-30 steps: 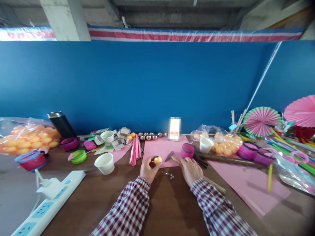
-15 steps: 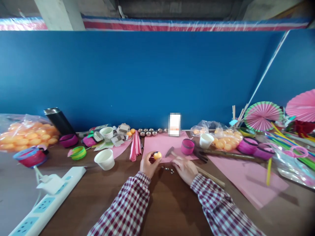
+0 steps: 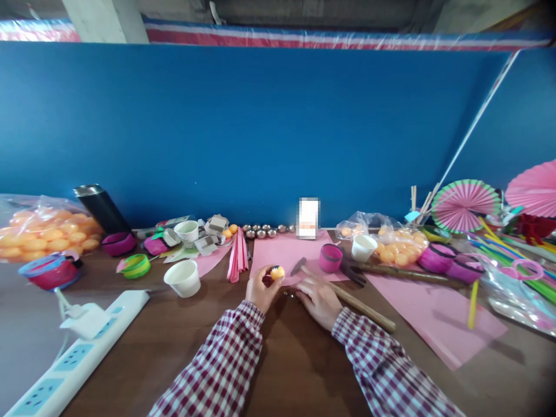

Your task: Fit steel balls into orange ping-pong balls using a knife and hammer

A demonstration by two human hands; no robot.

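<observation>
My left hand (image 3: 261, 289) pinches an orange plastic ball (image 3: 278, 272), like a table-tennis ball, with a dark patch or opening on its upper side that I cannot make out. Over the tabletop, my right hand (image 3: 319, 298) reaches down with fingers apart at a few small shiny metal beads (image 3: 290, 295). Its fingertips cover some of them; whether they touch is unclear. Just behind that hand lies a hammer (image 3: 365, 310) with a wooden handle, its head on a pink sheet (image 3: 278, 249). A magenta cup-shaped band (image 3: 330, 259) stands beyond it.
White paper cups (image 3: 182, 279) stand left and right. Bags of orange balls (image 3: 47, 231) lie on both sides. Shiny metal balls (image 3: 260, 233) line the back beside a bright, blurred-out screen (image 3: 308, 219). A power strip (image 3: 82, 353) is at left, a second dark-headed hammer (image 3: 408, 273) at right.
My right hand has shifted slightly down and left onto the small metal beads, uncovering more of the hammer handle. My left hand still holds the orange ball in place.
</observation>
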